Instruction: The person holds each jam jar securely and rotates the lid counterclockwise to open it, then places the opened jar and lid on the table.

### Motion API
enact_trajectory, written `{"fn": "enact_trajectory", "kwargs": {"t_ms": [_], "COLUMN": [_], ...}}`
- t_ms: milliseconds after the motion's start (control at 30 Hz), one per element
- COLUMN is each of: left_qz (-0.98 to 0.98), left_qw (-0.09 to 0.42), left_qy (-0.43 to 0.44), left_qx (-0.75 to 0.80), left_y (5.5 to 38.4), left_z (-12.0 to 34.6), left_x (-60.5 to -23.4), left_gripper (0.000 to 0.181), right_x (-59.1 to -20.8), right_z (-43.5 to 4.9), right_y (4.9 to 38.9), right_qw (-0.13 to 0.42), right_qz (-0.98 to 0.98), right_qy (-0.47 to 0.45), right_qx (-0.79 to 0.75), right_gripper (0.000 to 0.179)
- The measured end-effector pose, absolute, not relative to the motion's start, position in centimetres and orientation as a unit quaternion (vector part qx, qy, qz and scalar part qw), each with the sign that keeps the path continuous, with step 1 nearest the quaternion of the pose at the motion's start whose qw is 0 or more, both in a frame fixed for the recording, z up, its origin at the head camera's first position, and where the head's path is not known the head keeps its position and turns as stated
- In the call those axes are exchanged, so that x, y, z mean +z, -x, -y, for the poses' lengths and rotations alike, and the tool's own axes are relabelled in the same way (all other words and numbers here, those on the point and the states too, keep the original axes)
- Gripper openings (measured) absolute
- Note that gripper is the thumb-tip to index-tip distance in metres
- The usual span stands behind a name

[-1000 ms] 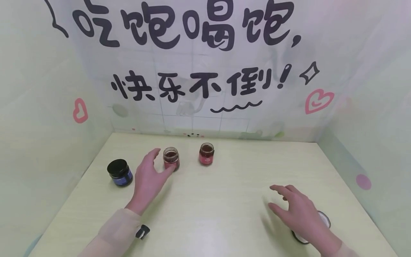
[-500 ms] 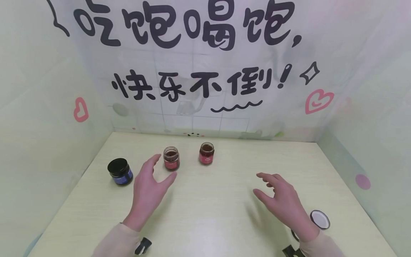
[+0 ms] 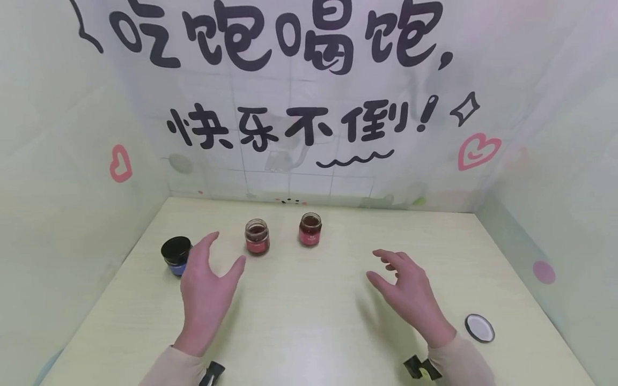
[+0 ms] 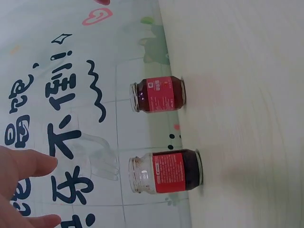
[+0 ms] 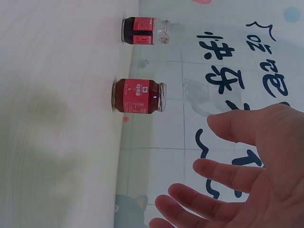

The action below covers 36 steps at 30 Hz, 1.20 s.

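Two lidless glass jars with red labels stand upright toward the back of the table: the left red-labelled jar [image 3: 257, 237] and the right red-labelled jar [image 3: 310, 230]. Dark contents show in both, lower in the left one. My left hand [image 3: 206, 292] hovers with fingers and thumb spread, between that left jar and a blue-labelled jar [image 3: 176, 256] with a black lid, which it partly covers in the head view. Over the right part of the table, my right hand [image 3: 410, 295] is held in the air, fingers apart, touching nothing.
A round lid [image 3: 479, 328] lies with its white inside up, to the right of my right forearm. Printed walls enclose the table [image 3: 309, 316] at the back and both sides.
My left hand has drawn away from the left red-labelled jar, moving left and nearer. My right hand has moved left and forward, uncovering the round lid. The jars stay put.
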<state>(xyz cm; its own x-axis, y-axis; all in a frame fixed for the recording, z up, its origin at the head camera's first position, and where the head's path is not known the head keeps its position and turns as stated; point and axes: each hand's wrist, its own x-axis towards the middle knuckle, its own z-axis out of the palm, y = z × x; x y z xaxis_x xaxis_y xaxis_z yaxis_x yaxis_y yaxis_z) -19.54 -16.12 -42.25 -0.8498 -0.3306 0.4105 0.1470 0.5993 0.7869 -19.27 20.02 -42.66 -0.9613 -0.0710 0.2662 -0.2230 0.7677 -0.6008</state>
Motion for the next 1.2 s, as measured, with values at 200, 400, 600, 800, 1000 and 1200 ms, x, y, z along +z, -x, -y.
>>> {"fn": "enact_trajectory", "kwargs": {"t_ms": [200,400,600,800,1000,1200], "left_qz": [0.839,0.833,0.832,0.823,0.807,0.795], "left_qw": [0.317,0.336,0.298,0.236,0.191,0.152], "left_qy": [-0.066,-0.086,-0.133,-0.178,-0.208,-0.231], "left_qx": [-0.437,-0.431,-0.448,-0.486,-0.519,-0.54], "left_y": [20.1,20.4,20.9,21.8,22.6,23.2], "left_z": [17.7,19.5,21.1,22.4,23.9,25.1], "left_x": [-42.7,-43.1,-43.8,-44.4,-45.2,-45.8], "left_gripper": [0.063,0.063,0.072,0.091,0.098,0.1], "right_x": [-42.6,-42.3,-42.0,-41.9,-42.0,-41.7], "right_z": [-19.5,-19.1,-18.8,-18.5,-18.3,-18.1], "right_y": [19.5,19.9,20.2,20.1,20.1,20.1], "right_qw": [0.102,0.098,0.092,0.083,0.083,0.082], "right_qz": [0.935,0.937,0.938,0.937,0.937,0.938], "right_qy": [-0.07,-0.072,-0.074,-0.073,-0.074,-0.075], "right_qx": [0.332,0.326,0.325,0.33,0.331,0.33], "right_gripper": [0.044,0.047,0.048,0.048,0.047,0.047]}}
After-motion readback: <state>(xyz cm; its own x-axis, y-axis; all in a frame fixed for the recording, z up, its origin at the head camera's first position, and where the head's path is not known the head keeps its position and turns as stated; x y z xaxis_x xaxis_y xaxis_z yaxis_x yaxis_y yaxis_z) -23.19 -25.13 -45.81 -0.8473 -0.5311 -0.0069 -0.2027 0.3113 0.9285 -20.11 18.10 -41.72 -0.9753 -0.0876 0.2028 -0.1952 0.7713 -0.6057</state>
